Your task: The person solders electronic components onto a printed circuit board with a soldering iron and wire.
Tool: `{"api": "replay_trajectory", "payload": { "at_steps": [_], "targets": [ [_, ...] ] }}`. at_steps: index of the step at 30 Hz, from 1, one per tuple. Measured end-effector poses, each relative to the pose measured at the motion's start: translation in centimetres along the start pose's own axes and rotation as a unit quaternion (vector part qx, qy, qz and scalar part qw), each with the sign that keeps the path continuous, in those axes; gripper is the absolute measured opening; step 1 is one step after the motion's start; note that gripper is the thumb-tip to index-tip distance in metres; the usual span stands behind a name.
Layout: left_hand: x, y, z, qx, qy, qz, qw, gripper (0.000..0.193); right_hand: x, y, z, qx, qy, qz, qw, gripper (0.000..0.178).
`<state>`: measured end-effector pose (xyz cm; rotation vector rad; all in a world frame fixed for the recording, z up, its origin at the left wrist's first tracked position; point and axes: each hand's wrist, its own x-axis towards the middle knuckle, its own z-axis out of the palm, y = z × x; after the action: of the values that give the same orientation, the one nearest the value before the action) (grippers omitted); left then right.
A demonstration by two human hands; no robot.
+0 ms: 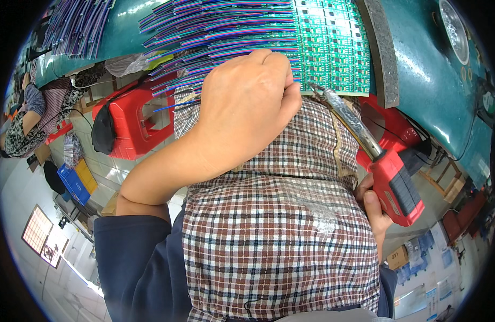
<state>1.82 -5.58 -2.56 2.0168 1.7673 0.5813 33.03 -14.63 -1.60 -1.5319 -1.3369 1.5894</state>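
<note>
Just to the right of the fingers of our left hand [250,99] runs the near edge of the green circuit board panel [333,45]; farther right, a dark grey bar [380,53] borders it, and past that bar the tabletop gives us an open stretch. The tabletop [422,61] is glossy green, with a metal bowl [455,32] well to the right of those fingers; to their left, beyond the ribbon wires [220,35], we see a red plastic stool [134,126] and a seated co-worker [49,110]. Our left fingers are curled, thumb against forefinger, but we cannot tell whether they pinch a wire. Our right hand [373,209] has its fingers wrapped around the red-and-black handle of the soldering iron [372,149], whose tip lies just right of our left fingertips, at the panel's near edge.
</note>
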Motion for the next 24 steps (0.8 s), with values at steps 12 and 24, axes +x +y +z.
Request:
{"api": "replay_trajectory", "payload": {
  "at_steps": [12, 24],
  "targets": [
    [-0.1, 0.2, 0.1, -0.001, -0.006, -0.002, 1.000, 0.018, 2.0, -2.0, 1.9, 0.018, 0.094, -0.084, 0.992, 0.035],
    [-0.2, 0.4, -1.0, -0.001, -0.021, 0.002, 1.000, 0.012, 8.6, -5.4, -5.9, 0.017, 0.310, -0.276, 0.909, 0.028]
  ]
}}
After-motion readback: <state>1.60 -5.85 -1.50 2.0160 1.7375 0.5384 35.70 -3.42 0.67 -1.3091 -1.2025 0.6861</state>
